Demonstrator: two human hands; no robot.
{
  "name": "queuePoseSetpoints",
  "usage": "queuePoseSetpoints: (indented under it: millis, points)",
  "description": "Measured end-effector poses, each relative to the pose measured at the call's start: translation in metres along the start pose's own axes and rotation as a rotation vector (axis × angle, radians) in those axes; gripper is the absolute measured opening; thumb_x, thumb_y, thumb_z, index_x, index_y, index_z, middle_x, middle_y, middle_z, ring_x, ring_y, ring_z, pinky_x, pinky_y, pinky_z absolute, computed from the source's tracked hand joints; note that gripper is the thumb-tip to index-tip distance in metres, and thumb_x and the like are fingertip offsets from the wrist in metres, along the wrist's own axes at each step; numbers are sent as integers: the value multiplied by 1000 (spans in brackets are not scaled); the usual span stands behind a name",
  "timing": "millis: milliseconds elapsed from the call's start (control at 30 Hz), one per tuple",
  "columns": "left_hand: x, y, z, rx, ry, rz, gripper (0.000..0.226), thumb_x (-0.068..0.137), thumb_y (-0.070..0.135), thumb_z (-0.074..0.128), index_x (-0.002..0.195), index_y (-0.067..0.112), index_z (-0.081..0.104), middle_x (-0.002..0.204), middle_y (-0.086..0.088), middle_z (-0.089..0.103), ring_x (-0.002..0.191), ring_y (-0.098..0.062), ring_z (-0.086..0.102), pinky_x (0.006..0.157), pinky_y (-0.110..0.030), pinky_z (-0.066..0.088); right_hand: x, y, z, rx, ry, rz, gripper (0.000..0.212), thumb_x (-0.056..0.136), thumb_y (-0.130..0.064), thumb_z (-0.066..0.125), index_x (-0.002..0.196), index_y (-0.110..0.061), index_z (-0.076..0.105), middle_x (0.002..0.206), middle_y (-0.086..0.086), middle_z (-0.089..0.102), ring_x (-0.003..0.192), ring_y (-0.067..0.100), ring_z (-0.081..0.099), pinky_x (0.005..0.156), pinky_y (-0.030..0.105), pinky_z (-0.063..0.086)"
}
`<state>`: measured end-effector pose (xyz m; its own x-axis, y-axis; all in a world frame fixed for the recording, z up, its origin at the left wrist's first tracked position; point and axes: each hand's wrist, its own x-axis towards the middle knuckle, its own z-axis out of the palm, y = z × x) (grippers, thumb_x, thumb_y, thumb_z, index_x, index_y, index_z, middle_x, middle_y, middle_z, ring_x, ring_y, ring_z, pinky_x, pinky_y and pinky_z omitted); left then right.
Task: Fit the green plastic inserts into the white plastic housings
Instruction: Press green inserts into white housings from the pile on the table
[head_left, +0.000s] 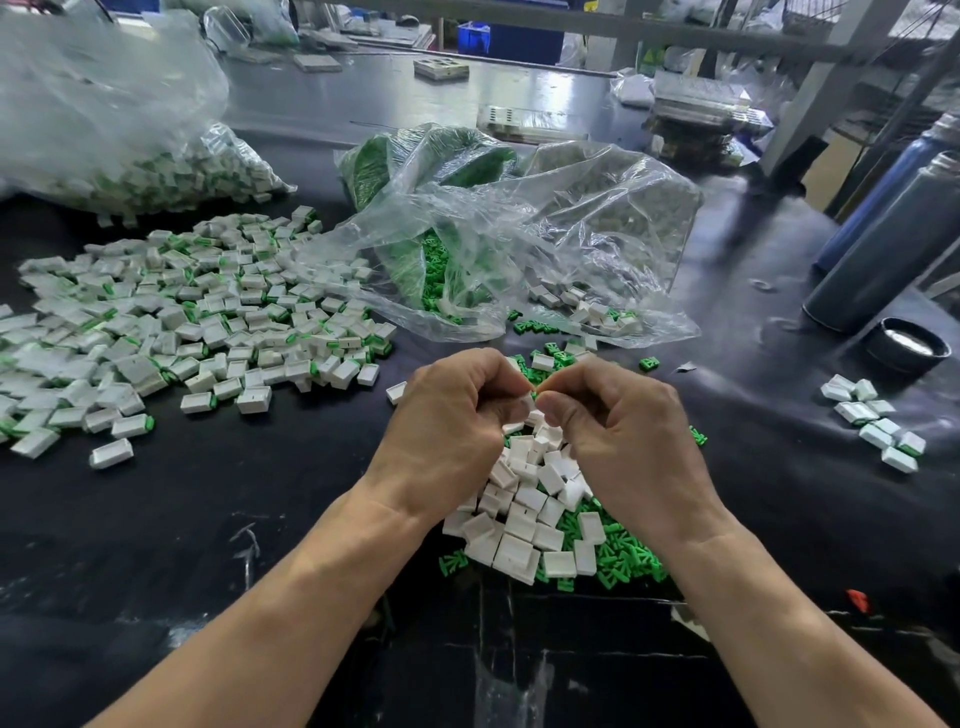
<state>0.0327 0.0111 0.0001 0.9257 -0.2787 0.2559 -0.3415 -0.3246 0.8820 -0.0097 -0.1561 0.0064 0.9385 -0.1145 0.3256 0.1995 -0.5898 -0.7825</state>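
Note:
My left hand (449, 415) and my right hand (618, 421) meet fingertip to fingertip above the table's middle. Between the left fingers a white housing (525, 402) shows. A sliver of green shows at the right fingertips, mostly hidden. Under the hands lies a heap of empty white housings (524, 514) on loose green inserts (623, 558). A wide spread of housings with green inserts in them (182, 322) covers the left of the table.
A clear bag of green inserts (467, 244) lies open behind the hands. A full bag (156, 171) sits far left. Dark bottles (883, 249) and a cap (906, 345) stand at right, near a small cluster of fitted pieces (878, 421).

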Motion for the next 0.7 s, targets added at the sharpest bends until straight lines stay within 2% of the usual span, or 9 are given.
queuePoseSetpoints:
  millis: [233, 467, 633, 700]
  points:
    - [0, 1, -1, 26, -9, 21, 29, 85, -3, 73, 86, 25, 72, 81, 16, 73, 79, -1, 72, 75, -31, 63, -1, -1, -1, -2, -26, 19, 14, 93, -12, 77, 86, -24, 75, 70, -18, 68, 61, 4, 61, 56, 14, 44]
    - [0, 3, -1, 60, -6, 23, 25, 85, -5, 72, 87, 20, 74, 76, 10, 72, 76, -2, 71, 73, -37, 62, -3, -6, 0, -102, 3, -60, 5, 92, -9, 77, 89, -13, 77, 75, -10, 69, 71, 7, 63, 67, 30, 53]
    - [-1, 6, -1, 133, -50, 46, 23, 86, -3, 72, 87, 19, 73, 80, 10, 70, 77, -2, 68, 72, -33, 58, -1, -1, -3, -67, -39, -13, 10, 91, -10, 77, 87, -18, 78, 70, -9, 69, 67, 11, 62, 63, 31, 50]
    - [0, 5, 1, 142, -46, 47, 21, 87, -2, 72, 87, 19, 74, 80, 10, 70, 77, -3, 67, 73, -33, 59, -1, 1, -2, -14, -39, 26, 12, 91, -11, 78, 85, -21, 78, 68, -9, 69, 61, 10, 62, 56, 28, 48]
